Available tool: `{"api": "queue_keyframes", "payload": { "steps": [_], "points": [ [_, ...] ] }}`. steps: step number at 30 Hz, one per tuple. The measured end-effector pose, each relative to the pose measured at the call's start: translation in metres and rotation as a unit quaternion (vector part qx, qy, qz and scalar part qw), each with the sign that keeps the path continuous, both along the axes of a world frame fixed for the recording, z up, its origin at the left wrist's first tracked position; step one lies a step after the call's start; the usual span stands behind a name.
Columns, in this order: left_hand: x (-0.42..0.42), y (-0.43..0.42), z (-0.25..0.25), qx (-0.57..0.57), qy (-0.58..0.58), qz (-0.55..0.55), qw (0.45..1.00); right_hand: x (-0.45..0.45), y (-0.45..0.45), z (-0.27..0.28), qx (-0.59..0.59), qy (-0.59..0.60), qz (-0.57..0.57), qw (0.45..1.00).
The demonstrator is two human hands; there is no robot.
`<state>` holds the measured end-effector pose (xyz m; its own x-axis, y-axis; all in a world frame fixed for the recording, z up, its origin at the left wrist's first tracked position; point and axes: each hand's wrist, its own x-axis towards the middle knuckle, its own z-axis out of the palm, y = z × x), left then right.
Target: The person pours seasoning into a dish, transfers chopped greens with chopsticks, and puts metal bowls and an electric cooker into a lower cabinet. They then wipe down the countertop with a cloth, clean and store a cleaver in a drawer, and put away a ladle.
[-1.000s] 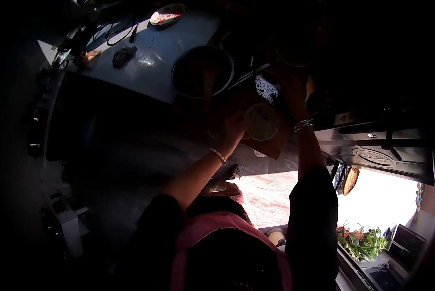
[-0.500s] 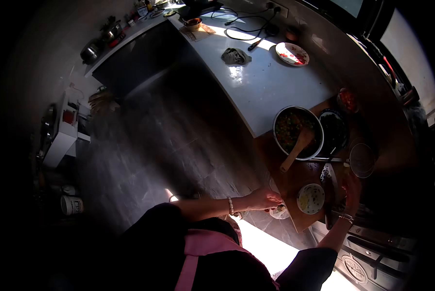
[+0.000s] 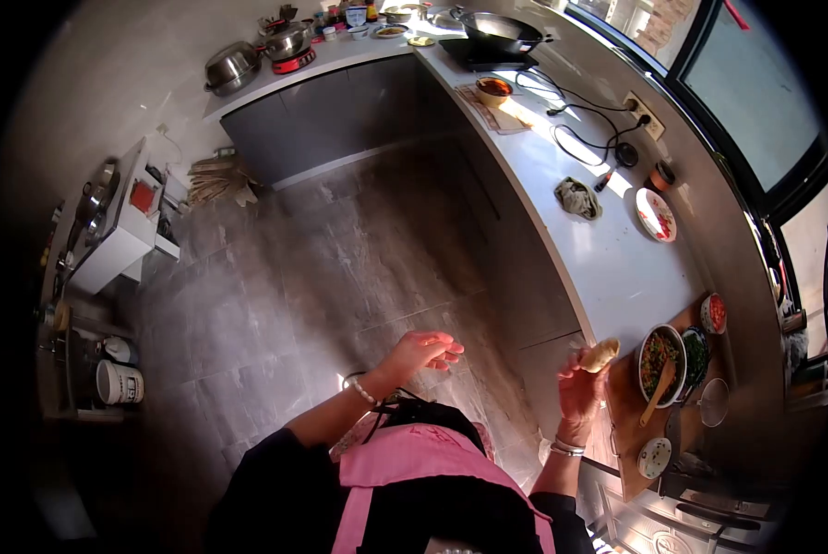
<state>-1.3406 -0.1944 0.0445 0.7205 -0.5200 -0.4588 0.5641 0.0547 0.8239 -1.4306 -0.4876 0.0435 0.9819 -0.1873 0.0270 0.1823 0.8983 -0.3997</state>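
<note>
My right hand (image 3: 580,392) is raised beside the counter's front edge, its fingers closed on a pale, yellowish lump of food (image 3: 600,355). My left hand (image 3: 420,358) is over the floor in front of my body, fingers loosely curled and apart, with nothing visible in it. Right of my right hand, a wooden board (image 3: 628,452) bears a pot of chopped vegetables (image 3: 652,360) with a wooden spatula (image 3: 658,392) in it. A small white bowl (image 3: 654,458) stands near the board's front end.
A grey-green cloth (image 3: 577,198), a patterned plate (image 3: 656,215) and black cables lie on the white counter (image 3: 608,277). Farther back are a bowl of red sauce (image 3: 493,90) and a wok (image 3: 502,31). A strainer (image 3: 714,403) lies right of the board.
The view has swung right and brightened, showing more of the kitchen. My right hand has left the area beside the small bowl and now holds the pale lump. My left hand has moved away from the board.
</note>
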Motion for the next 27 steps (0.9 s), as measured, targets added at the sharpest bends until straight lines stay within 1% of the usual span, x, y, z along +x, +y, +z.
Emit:
{"api": "queue_keyframes", "payload": {
  "steps": [2, 3, 4, 6, 7, 8, 10, 11, 13, 14, 15, 16, 17, 18, 19, 20, 21, 23, 24, 26, 27],
  "points": [
    [0.027, 0.047, 0.012, -0.015, 0.0, 0.059, 0.998, 0.045, 0.06, -0.007, 0.052, 0.034, 0.04, 0.997],
    [0.043, 0.071, 0.003, -0.051, -0.012, 0.085, 0.995, 0.069, 0.087, -0.008, 0.111, 0.027, 0.078, 0.99],
    [0.059, 0.095, -0.009, -0.051, -0.009, 0.111, 0.992, 0.092, 0.113, 0.002, 0.121, 0.049, 0.087, 0.988],
    [0.099, 0.136, -0.029, -0.057, -0.011, 0.164, 0.985, 0.145, 0.15, 0.006, 0.124, 0.064, 0.152, 0.978],
    [0.121, 0.154, -0.035, -0.033, 0.008, 0.184, 0.982, 0.174, 0.163, -0.003, 0.111, 0.049, 0.185, 0.975],
    [0.143, 0.17, -0.043, -0.012, -0.018, 0.202, 0.979, 0.201, 0.174, -0.015, 0.099, 0.038, 0.218, 0.97],
    [0.195, 0.201, -0.058, 0.035, -0.068, 0.242, 0.967, 0.262, 0.201, -0.029, 0.036, 0.031, 0.252, 0.966],
    [0.22, 0.218, -0.063, 0.063, -0.11, 0.236, 0.964, 0.295, 0.214, -0.035, 0.003, 0.018, 0.268, 0.963],
    [0.276, 0.262, -0.084, 0.048, -0.104, 0.273, 0.955, 0.366, 0.243, -0.05, -0.047, 0.005, 0.299, 0.953],
    [0.304, 0.28, -0.092, 0.039, -0.106, 0.293, 0.949, 0.401, 0.257, -0.057, -0.039, 0.01, 0.31, 0.95],
    [0.337, 0.293, -0.084, 0.069, -0.042, 0.34, 0.937, 0.443, 0.272, -0.063, -0.033, 0.01, 0.322, 0.946],
    [0.37, 0.309, -0.085, 0.043, -0.024, 0.371, 0.927, 0.477, 0.291, -0.064, -0.02, 0.018, 0.333, 0.943],
    [0.395, 0.33, -0.086, 0.024, 0.005, 0.394, 0.919, 0.506, 0.308, -0.059, -0.028, -0.014, 0.33, 0.944],
    [0.422, 0.349, -0.085, 0.003, 0.032, 0.414, 0.91, 0.536, 0.321, -0.059, -0.017, -0.009, 0.35, 0.937],
    [0.458, 0.365, -0.077, 0.106, -0.054, 0.39, 0.913, 0.563, 0.337, -0.057, -0.014, 0.007, 0.361, 0.933],
    [0.499, 0.386, -0.072, 0.203, -0.131, 0.362, 0.9, 0.594, 0.359, -0.056, -0.015, 0.028, 0.376, 0.926],
    [0.541, 0.405, -0.081, 0.278, -0.171, 0.333, 0.885, 0.625, 0.372, -0.059, -0.018, 0.036, 0.389, 0.92],
    [0.612, 0.441, -0.089, 0.411, -0.265, 0.261, 0.833, 0.662, 0.397, -0.069, -0.027, 0.042, 0.411, 0.91],
    [0.647, 0.455, -0.09, 0.468, -0.314, 0.219, 0.797, 0.677, 0.406, -0.074, -0.04, 0.053, 0.419, 0.906],
    [0.722, 0.488, -0.115, 0.497, -0.396, 0.188, 0.749, 0.699, 0.42, -0.087, -0.066, 0.077, 0.427, 0.898],
    [0.759, 0.503, -0.127, 0.534, -0.45, 0.154, 0.699, 0.71, 0.428, -0.095, -0.086, 0.096, 0.417, 0.9]
  ]
}}
